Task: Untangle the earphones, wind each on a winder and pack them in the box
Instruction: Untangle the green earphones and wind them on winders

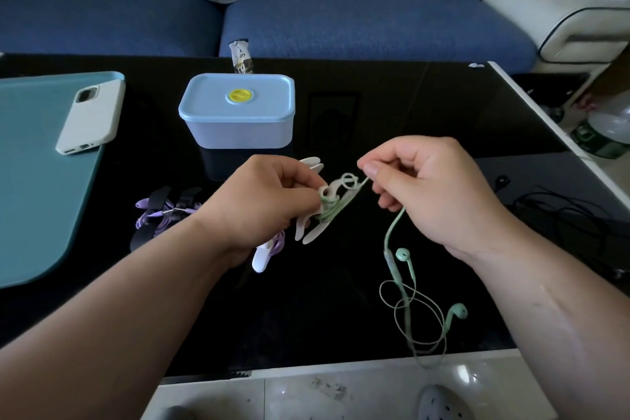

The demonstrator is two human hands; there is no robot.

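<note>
One head-worn view, wide-angle; it looks forward and down, close over the counter (375, 106); a sofa (358, 20) lies beyond.

We can make out writing on one thing only: the narrow white-and-dark foil snack wrapper (239, 56) at the upper centre of the frame, just behind the pale blue lidded plastic box (237, 119). Dark brush-style East Asian characters run down its white upper part. One looks like 上; the others are too small for us to read.
</note>
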